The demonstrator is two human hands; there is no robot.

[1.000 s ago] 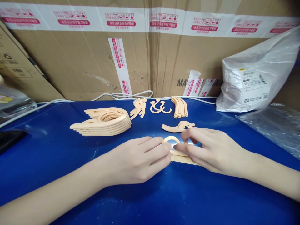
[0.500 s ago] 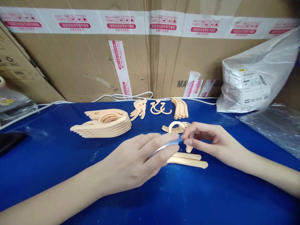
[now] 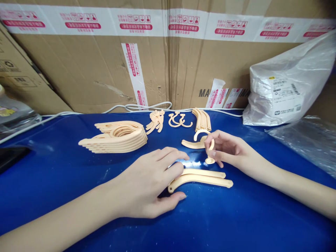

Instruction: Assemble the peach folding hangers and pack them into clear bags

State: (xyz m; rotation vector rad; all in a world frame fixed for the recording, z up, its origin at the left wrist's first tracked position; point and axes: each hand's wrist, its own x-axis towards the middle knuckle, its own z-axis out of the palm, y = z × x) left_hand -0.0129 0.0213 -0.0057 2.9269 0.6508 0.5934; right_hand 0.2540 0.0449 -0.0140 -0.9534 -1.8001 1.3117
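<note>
My right hand (image 3: 231, 147) pinches a cream plastic hanger hook (image 3: 201, 131) between thumb and fingers, its curve upward and its base low. Part of the hook is hidden behind the fingers. My left hand (image 3: 152, 183) is open, fingers apart, just above the table at the left ends of two curved hanger arms (image 3: 202, 179). These arms lie side by side below the right hand. Behind the hook, another pale curved piece (image 3: 192, 144) rests on the table, partly covered by the right hand.
A stack of cream folded hangers (image 3: 115, 148) lies at left. Toward the back are a pile of small curved parts (image 3: 156, 120), several loose hooks (image 3: 180, 122) and bundled hanger arms (image 3: 201, 119). Cardboard boxes (image 3: 91, 66), a white cable (image 3: 147, 106) and a plastic bag (image 3: 262, 94) stand behind.
My left hand has drawn back left and down from the right hand, its fingers and thumb spreading, uncovering more of both hanger arms. The hook has tilted in my right hand.
</note>
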